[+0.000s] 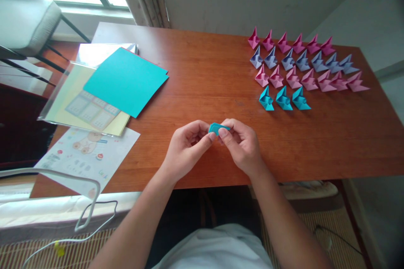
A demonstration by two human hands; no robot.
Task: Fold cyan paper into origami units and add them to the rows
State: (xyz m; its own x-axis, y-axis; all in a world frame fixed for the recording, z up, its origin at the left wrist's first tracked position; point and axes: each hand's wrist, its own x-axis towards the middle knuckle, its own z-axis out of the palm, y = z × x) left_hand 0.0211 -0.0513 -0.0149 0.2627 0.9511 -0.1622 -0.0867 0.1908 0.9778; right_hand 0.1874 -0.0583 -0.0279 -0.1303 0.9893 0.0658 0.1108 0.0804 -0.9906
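Observation:
Between my two hands is a small folded piece of turquoise paper, held above the front part of the wooden table. My left hand pinches its left end between thumb and fingers. On its right end, the thumb and fingers of my right hand are closed too. The paper's underside is hidden by my fingers. To the right, three folded turquoise paper figures stand in a row. Behind them are rows of light pink figures, lavender figures and deep pink figures.
Turquoise paper sheets lie on a clear packet of yellow paper at the table's left. A printed white sheet overhangs the front left edge, near a white cable. A chair stands beyond the table.

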